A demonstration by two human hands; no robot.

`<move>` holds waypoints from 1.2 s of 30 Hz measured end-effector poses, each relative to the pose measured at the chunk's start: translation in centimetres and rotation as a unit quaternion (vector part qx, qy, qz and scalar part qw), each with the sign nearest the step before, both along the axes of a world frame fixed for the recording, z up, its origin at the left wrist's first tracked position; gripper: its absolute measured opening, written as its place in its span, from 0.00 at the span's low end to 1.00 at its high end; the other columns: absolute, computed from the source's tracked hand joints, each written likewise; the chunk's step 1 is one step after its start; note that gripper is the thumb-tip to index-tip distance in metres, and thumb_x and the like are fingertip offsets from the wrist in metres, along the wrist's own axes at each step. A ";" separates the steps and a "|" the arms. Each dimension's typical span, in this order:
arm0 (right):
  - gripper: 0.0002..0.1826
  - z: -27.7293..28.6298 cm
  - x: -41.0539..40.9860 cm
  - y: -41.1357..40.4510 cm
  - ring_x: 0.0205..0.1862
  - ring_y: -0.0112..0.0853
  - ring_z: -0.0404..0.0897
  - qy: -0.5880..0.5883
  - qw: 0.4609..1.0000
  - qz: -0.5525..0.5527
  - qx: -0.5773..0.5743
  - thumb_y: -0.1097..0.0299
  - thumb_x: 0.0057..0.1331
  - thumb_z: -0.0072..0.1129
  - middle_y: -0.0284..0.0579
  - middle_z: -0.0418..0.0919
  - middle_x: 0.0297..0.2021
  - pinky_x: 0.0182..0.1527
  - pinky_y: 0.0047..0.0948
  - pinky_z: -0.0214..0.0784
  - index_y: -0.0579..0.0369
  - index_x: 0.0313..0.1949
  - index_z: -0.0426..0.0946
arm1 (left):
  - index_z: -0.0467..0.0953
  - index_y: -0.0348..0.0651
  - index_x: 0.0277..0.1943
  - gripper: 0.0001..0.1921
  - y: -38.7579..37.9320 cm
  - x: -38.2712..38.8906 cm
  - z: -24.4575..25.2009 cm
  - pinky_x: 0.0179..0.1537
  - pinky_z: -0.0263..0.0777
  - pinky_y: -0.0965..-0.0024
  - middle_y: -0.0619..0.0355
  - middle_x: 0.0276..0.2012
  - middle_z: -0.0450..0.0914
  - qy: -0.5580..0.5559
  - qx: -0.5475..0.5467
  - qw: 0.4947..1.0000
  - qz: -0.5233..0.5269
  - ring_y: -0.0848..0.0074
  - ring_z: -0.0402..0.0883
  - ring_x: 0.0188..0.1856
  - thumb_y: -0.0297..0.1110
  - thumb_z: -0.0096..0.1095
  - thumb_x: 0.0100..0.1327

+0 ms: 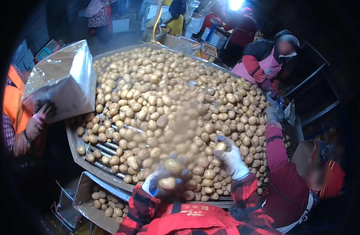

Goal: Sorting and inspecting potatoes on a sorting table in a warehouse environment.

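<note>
A wide heap of potatoes [152,100] covers a sorting table [77,158] with metal rollers. My left hand [165,176], in a white and blue work glove, holds potatoes at the near side of the heap; one large potato [173,166] lies at the fingers and another [167,182] in the palm. To its right, my right hand [231,158], gloved the same way, grips a single potato [221,146] between thumb and fingers over the heap. A hazy smear on the view blurs the potatoes between and beyond my hands.
A co-worker's gloved hand [46,108] holds a plastic-lined carton [71,85] at the table's left edge. Another's gloved hand [271,114] reaches the heap at right, and a person [262,64] leans in beyond. A carton of potatoes [94,216] stands below the near left edge.
</note>
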State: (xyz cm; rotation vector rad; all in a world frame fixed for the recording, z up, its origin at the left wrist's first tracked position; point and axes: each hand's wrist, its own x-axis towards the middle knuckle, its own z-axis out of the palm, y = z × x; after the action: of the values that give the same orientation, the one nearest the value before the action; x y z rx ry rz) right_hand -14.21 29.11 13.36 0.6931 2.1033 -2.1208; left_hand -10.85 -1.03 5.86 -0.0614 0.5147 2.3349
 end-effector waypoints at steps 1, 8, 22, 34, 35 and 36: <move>0.39 -1.2 0.3 -0.4 0.44 0.22 0.82 0.025 0.996 0.083 0.026 0.82 0.62 0.75 0.38 0.82 0.53 0.47 0.22 0.79 0.54 0.72 0.73 | 0.55 0.48 0.85 0.37 0.4 0.0 1.3 0.68 0.77 0.52 0.51 0.82 0.62 -0.120 0.115 0.986 0.007 0.54 0.71 0.77 0.32 0.59 0.77; 0.43 2.1 -0.6 -12.7 0.69 0.40 0.76 0.046 0.875 0.405 0.261 0.61 0.71 0.72 0.52 0.77 0.67 0.70 0.38 0.69 0.57 0.80 0.62 | 0.56 0.46 0.83 0.34 -2.6 3.4 -1.0 0.72 0.71 0.52 0.41 0.76 0.67 -0.090 0.182 0.975 0.089 0.52 0.72 0.74 0.47 0.56 0.82; 0.27 -1.1 3.4 -21.0 0.53 0.28 0.80 0.000 0.878 0.453 0.154 0.74 0.74 0.61 0.43 0.80 0.55 0.54 0.28 0.77 0.61 0.72 0.73 | 0.78 0.51 0.63 0.20 -12.6 13.7 -7.0 0.63 0.74 0.53 0.56 0.65 0.75 0.271 -0.019 0.802 0.532 0.59 0.71 0.70 0.32 0.70 0.69; 0.27 -5.4 5.6 -24.2 0.57 0.32 0.83 0.063 0.714 0.646 0.261 0.71 0.75 0.63 0.47 0.84 0.59 0.60 0.33 0.77 0.61 0.72 0.74 | 0.74 0.52 0.75 0.27 -24.8 40.9 -5.2 0.63 0.77 0.51 0.54 0.75 0.71 0.122 0.313 0.607 0.720 0.55 0.71 0.74 0.42 0.66 0.75; 0.28 -5.3 5.8 -24.3 0.56 0.32 0.83 0.049 0.711 0.650 0.263 0.70 0.75 0.63 0.47 0.84 0.59 0.60 0.32 0.76 0.61 0.72 0.74 | 0.74 0.53 0.75 0.28 -26.9 43.3 -5.8 0.61 0.79 0.54 0.52 0.77 0.69 0.124 0.268 0.582 0.757 0.56 0.71 0.76 0.44 0.67 0.75; 0.27 -6.2 5.5 -23.8 0.57 0.41 0.85 0.083 0.688 0.663 0.283 0.72 0.73 0.61 0.58 0.82 0.63 0.62 0.38 0.77 0.63 0.71 0.75 | 0.74 0.53 0.75 0.28 -29.5 45.8 -6.3 0.61 0.79 0.54 0.52 0.77 0.69 0.124 0.273 0.583 0.755 0.56 0.71 0.76 0.44 0.67 0.75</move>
State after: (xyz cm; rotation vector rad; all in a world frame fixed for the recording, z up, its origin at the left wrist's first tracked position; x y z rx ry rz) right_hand -8.69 5.29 7.12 -0.8887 2.1112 -0.7094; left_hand 34.92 -30.48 -0.41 0.2245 -0.4972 4.1317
